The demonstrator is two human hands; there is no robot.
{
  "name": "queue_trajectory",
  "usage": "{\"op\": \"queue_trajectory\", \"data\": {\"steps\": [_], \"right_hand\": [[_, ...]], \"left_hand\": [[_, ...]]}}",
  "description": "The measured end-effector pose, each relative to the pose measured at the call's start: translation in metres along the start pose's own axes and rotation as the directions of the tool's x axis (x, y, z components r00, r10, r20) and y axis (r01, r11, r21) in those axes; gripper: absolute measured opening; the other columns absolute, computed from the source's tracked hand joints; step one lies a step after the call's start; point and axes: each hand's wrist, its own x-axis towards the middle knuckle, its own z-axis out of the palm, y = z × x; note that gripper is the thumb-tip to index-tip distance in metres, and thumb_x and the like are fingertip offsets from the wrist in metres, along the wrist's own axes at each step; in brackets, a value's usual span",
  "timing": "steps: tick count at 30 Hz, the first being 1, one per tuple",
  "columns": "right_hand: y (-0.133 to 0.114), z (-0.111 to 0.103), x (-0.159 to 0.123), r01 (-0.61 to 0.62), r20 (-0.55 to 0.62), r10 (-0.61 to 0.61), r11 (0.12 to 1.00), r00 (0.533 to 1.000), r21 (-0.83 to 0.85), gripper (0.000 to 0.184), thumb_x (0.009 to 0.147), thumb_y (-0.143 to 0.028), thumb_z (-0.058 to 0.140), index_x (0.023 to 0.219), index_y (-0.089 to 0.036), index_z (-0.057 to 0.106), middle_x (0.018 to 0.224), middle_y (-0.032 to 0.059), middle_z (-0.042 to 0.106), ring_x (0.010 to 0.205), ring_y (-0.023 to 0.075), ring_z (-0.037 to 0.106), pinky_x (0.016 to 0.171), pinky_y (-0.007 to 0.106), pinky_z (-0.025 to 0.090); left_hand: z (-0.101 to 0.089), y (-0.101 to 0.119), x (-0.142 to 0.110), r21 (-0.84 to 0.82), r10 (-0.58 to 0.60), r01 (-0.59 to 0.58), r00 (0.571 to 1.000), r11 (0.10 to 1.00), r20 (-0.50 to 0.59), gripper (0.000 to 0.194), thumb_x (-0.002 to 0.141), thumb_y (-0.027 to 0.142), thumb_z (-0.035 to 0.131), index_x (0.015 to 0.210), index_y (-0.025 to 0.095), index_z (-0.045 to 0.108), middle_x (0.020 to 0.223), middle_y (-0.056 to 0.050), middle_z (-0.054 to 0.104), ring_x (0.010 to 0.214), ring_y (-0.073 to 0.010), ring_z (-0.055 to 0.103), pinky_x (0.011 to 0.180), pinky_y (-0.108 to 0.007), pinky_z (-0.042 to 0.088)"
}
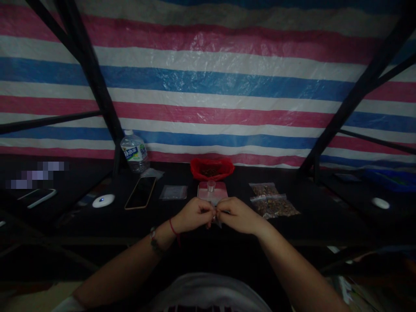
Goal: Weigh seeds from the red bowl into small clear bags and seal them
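My left hand [194,215] and my right hand [237,214] meet at the middle of a dark table, fingers pinched together on a small clear plastic bag [216,219] between them. Just behind the hands lies a small pink scale [212,191] with a little clear cup [211,186] on it. Beyond that sits a red bag [212,168] holding brown seeds. My left wrist wears a red string and a dark bracelet.
Two filled seed packets [272,201] lie to the right. An empty clear packet [173,192], a phone [141,193], a white round device [103,200] and a water bottle [134,152] are to the left. A striped tarp and black metal bars stand behind.
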Motion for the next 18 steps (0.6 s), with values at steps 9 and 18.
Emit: {"op": "queue_trajectory", "data": {"steps": [9, 18], "right_hand": [[0.005, -0.009, -0.003, -0.107, -0.336, 0.035, 0.974, 0.941, -0.199, 0.019, 0.066, -0.003, 0.050, 0.058, -0.018, 0.045, 0.069, -0.0008, 0.049, 0.065, 0.0117, 0.048, 0.059, 0.023, 0.034], [0.004, 0.009, 0.001, -0.109, -0.099, 0.086, 0.958, 0.991, -0.267, 0.019, 0.079, -0.007, 0.053, 0.078, -0.018, 0.068, 0.087, 0.0060, 0.068, 0.082, 0.0162, 0.062, 0.075, 0.026, 0.045]], "left_hand": [[0.004, -0.002, 0.005, 0.023, -0.141, 0.146, 0.981, 0.989, -0.133, 0.030, 0.079, 0.030, 0.049, 0.054, 0.015, 0.057, 0.043, 0.001, 0.055, 0.042, -0.0108, 0.051, 0.044, -0.021, 0.034], [0.008, -0.002, 0.002, 0.291, -0.004, 0.035, 0.994, 0.956, -0.107, 0.031, 0.084, 0.028, 0.048, 0.057, 0.015, 0.058, 0.049, 0.002, 0.054, 0.048, -0.0092, 0.049, 0.048, -0.020, 0.032]]}}
